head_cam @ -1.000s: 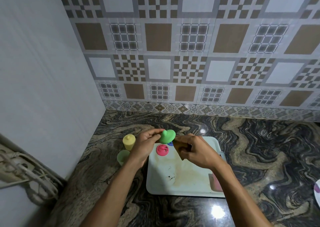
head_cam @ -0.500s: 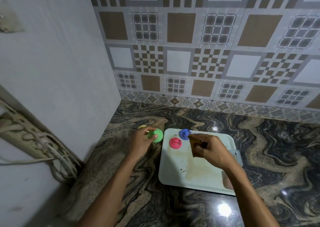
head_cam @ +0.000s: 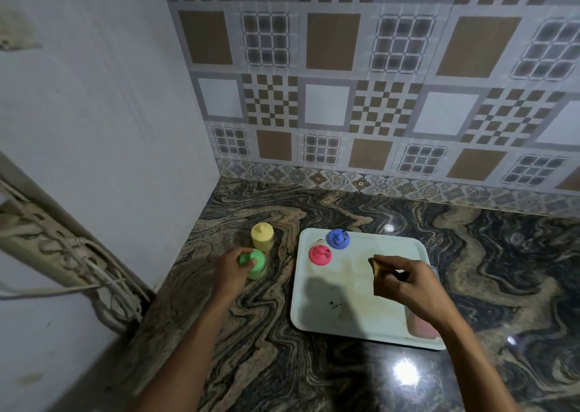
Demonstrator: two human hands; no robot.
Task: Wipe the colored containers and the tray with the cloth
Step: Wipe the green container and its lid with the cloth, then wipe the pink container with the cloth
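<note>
A pale tray (head_cam: 317,317) lies on the marbled counter, stained brown in its middle. At its far left corner stand a pink container (head_cam: 319,254) and a blue container (head_cam: 338,238). Left of the tray, on the counter, a yellow container (head_cam: 262,236) stands upright behind a green container (head_cam: 258,265). My left hand (head_cam: 230,270) grips the green container's lid from the left. Above the tray's right half, my right hand (head_cam: 405,284) is closed on a small brownish cloth (head_cam: 377,268), of which only a corner shows.
A pink object (head_cam: 422,328) lies in the tray's near right corner, partly behind my right forearm. A white wall with a cable conduit (head_cam: 62,254) bounds the left side. A patterned tiled wall (head_cam: 376,113) closes the back.
My left hand carried the green lid from above the tray leftward and down onto the green container on the counter. My right hand with the cloth stayed over the tray. The camera view shifted.
</note>
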